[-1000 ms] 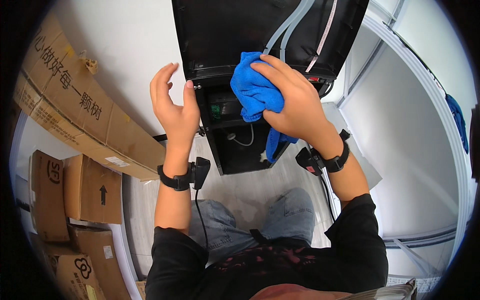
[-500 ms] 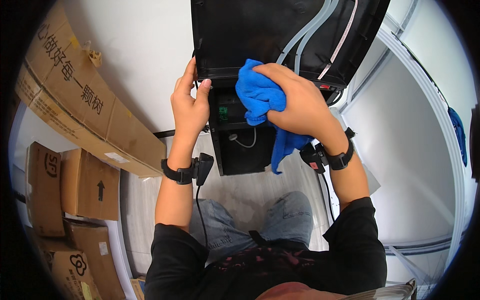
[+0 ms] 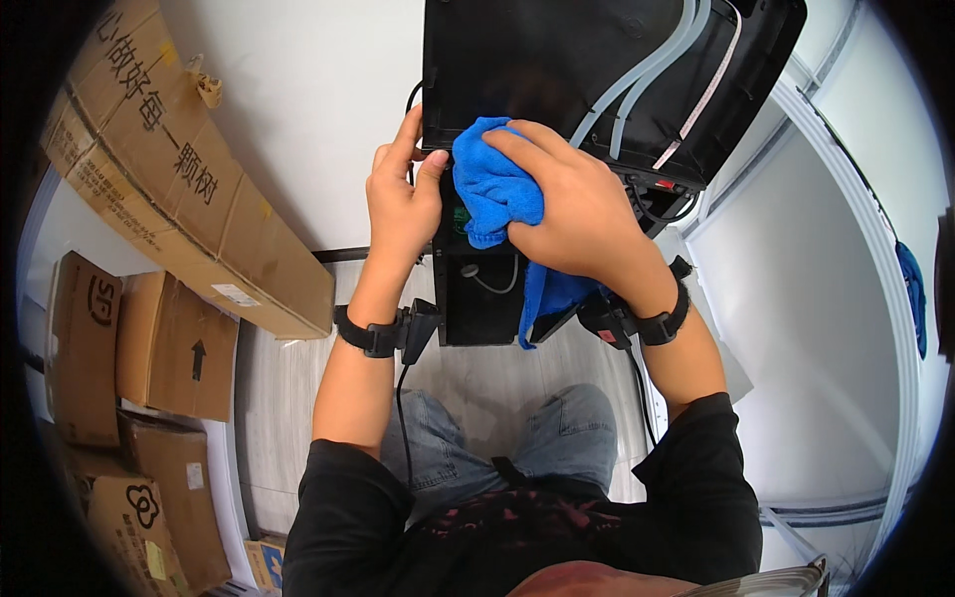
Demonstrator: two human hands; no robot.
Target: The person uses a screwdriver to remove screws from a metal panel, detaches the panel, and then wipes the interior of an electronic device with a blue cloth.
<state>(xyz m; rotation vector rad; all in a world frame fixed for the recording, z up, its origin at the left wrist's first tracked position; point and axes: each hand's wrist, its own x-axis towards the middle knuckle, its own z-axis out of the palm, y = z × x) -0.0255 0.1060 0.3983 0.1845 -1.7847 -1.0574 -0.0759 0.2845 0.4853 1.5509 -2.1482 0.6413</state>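
Note:
My left hand (image 3: 406,202) pinches the lower left corner of a black plastic panel (image 3: 507,65), with its thumb in front and its fingers along the side edge. A crumpled blue cloth (image 3: 495,189) is bunched in my right hand (image 3: 579,207), against the panel's lower edge. The cloth's loose end hangs below the hand. Beneath the panel stands an open black cabinet (image 3: 477,323), its upper inside partly hidden by the cloth. Two pale translucent tubes (image 3: 637,75) and a thin white strip (image 3: 704,85) run across the panel.
A tall cardboard carton (image 3: 189,189) leans at the left, with several smaller boxes (image 3: 189,348) stacked below it. White-framed glass panels (image 3: 796,328) stand on the right. A black cable (image 3: 662,214) loops beside the cabinet. A short grey hose (image 3: 494,284) sits inside it.
The panel and cabinet have shifted right and tilted slightly in view, my left hand moving with them. My right hand has brought the cloth left, closer to my left hand.

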